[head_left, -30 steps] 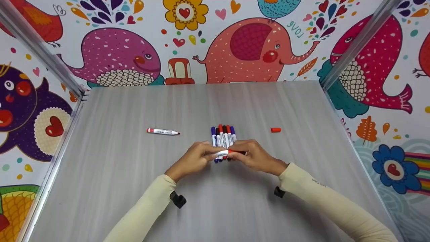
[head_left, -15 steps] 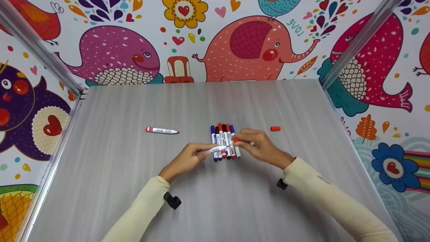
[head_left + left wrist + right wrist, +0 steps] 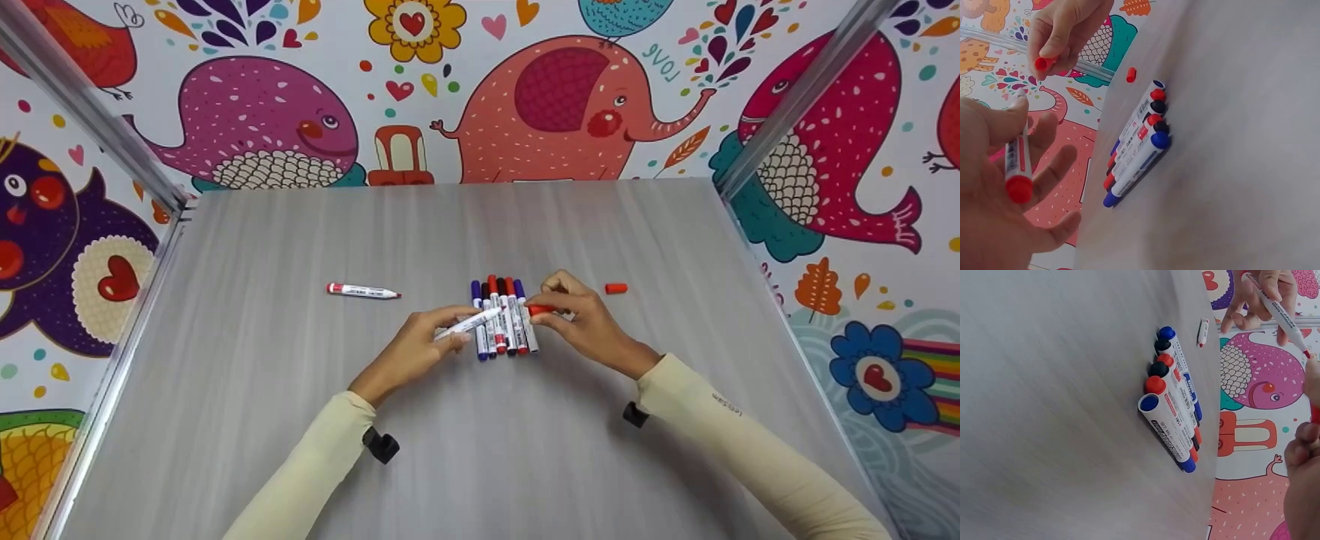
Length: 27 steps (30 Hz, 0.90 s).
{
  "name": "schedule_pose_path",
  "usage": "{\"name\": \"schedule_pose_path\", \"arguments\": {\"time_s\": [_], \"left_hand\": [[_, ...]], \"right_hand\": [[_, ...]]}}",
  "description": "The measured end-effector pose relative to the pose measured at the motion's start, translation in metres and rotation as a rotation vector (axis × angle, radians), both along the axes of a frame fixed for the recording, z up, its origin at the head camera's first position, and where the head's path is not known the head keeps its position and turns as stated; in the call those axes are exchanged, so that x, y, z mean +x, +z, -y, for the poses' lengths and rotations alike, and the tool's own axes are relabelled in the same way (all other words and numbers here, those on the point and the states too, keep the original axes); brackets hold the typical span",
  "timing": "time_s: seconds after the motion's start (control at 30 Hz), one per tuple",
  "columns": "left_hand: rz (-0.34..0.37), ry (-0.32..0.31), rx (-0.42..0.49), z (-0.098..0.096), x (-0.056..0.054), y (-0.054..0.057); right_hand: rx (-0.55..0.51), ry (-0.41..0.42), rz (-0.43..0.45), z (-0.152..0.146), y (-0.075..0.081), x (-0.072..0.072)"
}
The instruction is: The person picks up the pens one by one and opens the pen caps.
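Looking at white walls (image 3: 337, 52) printed with whales, an elephant and flowers, enclosing the back and both sides, running past the head view's edges. Seeing slanting metal rails (image 3: 84, 101) at the corners, then a grey, streaked counter (image 3: 480, 450), losing its near edge below the view. Cutting off the pale sleeves (image 3: 750, 450) at the bottom. Hovering with the left hand (image 3: 420, 349) and right hand (image 3: 589, 322) near a row of markers (image 3: 511, 326) with blue, black and red ends. Hiding part of that row behind an uncapped marker (image 3: 469, 323), making the count and print hard to read. Pinching that marker in the left hand — masking its middle behind the thumb in the left wrist view, spreading the other fingers (image 3: 1057, 171) loosely. Finding another open marker (image 3: 364, 291) lying left of the row. Pinching a red cap (image 3: 538, 309) in the right hand, near the tip but apart — showing mere red slivers in the right wrist view. Finding a loose cap (image 3: 616, 288) lying right of the row.
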State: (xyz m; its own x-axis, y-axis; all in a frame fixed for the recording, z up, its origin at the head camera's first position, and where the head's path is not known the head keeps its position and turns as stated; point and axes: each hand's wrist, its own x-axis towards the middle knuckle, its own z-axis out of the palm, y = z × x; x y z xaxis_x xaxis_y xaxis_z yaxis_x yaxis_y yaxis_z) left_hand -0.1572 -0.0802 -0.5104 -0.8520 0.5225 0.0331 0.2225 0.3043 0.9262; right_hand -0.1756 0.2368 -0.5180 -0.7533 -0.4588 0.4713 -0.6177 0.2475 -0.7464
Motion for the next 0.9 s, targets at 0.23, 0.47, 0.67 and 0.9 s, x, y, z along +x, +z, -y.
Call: {"name": "schedule_pose_path", "arguments": {"time_s": [0.23, 0.47, 0.67, 0.9], "left_hand": [[-0.066, 0.066, -0.032, 0.007, 0.001, -0.005], [-0.198, 0.184, -0.105, 0.017, 0.001, -0.011], [-0.288, 0.219, -0.133, 0.027, 0.0, -0.015], [-0.347, 0.247, -0.176, 0.043, 0.0, -0.023]], "right_hand": [[0.051, -0.049, 0.037, -0.005, -0.006, 0.0], [0.094, -0.082, 0.055, -0.014, -0.01, 0.002], [0.103, -0.118, 0.042, -0.025, -0.017, 0.002], [0.114, -0.159, 0.012, -0.039, -0.024, 0.002]]}}
